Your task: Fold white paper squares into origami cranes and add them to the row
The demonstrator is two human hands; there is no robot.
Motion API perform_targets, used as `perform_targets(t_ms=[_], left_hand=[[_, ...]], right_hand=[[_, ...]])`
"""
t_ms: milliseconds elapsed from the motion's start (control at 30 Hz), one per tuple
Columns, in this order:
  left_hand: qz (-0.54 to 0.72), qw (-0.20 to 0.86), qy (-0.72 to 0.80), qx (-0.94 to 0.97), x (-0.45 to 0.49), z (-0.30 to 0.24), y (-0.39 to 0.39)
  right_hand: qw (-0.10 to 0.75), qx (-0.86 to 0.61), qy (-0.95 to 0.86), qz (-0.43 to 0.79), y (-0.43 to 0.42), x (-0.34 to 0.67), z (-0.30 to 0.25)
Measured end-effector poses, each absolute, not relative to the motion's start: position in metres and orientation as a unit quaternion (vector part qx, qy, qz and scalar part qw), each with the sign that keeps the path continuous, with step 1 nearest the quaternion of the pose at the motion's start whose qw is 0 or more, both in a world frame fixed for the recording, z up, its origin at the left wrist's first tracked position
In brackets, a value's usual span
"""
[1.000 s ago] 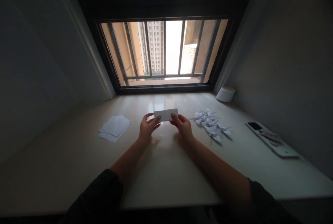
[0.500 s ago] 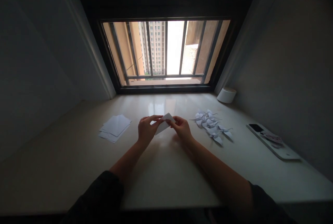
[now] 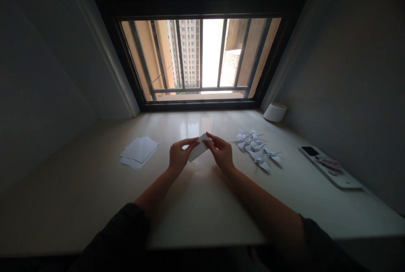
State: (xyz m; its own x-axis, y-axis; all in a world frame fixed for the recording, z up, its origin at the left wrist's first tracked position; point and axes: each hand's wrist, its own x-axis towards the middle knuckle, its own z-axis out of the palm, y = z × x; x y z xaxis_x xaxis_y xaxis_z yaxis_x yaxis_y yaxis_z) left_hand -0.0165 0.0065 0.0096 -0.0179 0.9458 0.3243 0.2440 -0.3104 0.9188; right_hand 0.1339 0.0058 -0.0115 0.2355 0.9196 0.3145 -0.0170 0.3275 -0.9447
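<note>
A small folded white paper [image 3: 198, 149] is held between both hands just above the pale tabletop [image 3: 202, 204], tilted with one end up toward the window. My left hand [image 3: 179, 156] pinches its left side with thumb and fingers. My right hand [image 3: 221, 152] pinches its upper right corner. To the left lies a small stack of white paper sheets [image 3: 138, 152]. To the right lies a cluster of several folded white paper cranes [image 3: 257, 149].
A white round container [image 3: 274, 112] stands at the back right by the barred window [image 3: 201, 57]. A phone [image 3: 329, 167] lies flat near the right wall. Dark walls close in both sides of the table.
The paper was held flat and wide as a rectangle a second ago; now it is folded narrower and tilted, with both hands drawn closer together on it.
</note>
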Motion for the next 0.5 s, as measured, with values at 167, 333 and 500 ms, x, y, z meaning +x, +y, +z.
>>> perform_targets(t_ms=[167,333,500], left_hand=[[0.519,0.331,0.479,0.626,-0.016,0.0079,0.0079],[0.513,0.326,0.475,0.636,-0.0162,0.0048,0.0087],[0.494,0.326,0.481,0.647,-0.0182,0.0045,0.0095]], right_hand=[[0.648,-0.456,-0.498,0.351,0.0075,0.1337,-0.0121],[0.648,-0.464,-0.496,0.344,0.0077,0.1341,-0.0126],[0.642,-0.477,-0.506,0.323,0.0075,0.1363,-0.0119]])
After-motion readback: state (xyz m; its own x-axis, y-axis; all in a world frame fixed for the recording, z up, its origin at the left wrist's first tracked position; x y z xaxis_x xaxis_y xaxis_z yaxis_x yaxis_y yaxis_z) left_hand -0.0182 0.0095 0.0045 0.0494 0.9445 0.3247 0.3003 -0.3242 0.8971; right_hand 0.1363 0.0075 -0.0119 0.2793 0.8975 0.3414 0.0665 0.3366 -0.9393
